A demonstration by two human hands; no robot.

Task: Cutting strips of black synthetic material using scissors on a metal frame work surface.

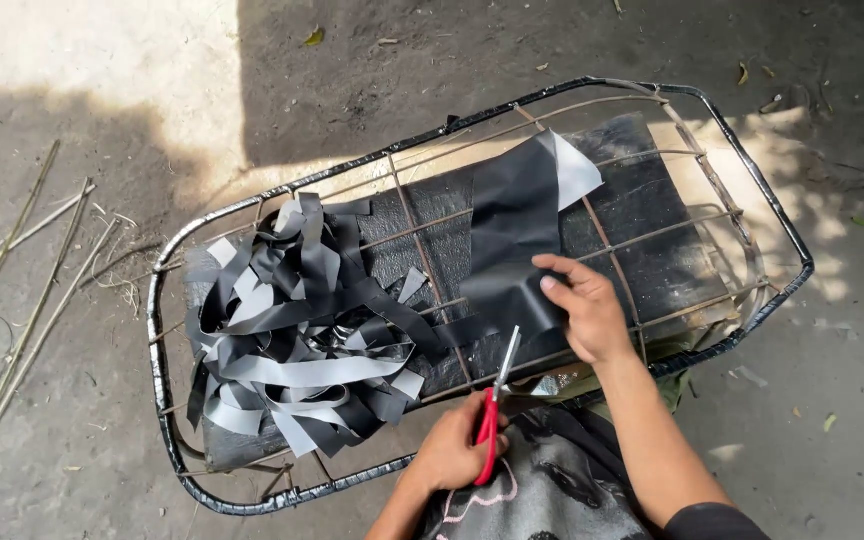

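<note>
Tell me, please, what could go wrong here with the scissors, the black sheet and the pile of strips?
The right hand pins the sheet close to the scissors that the left hand holds; its fingers could be nicked if the blades run on. The sheet lies loose across the wire frame, so it may slip and the cut wander. The tangled strips lie near the blades and could snag.

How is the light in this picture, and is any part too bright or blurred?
Head view: hard sun with deep shadow. The ground at top left is washed out; the frame's right end lies in dappled light. The black sheet and strips show grey glare. Left hand, scissors and right hand look sharp.
</note>
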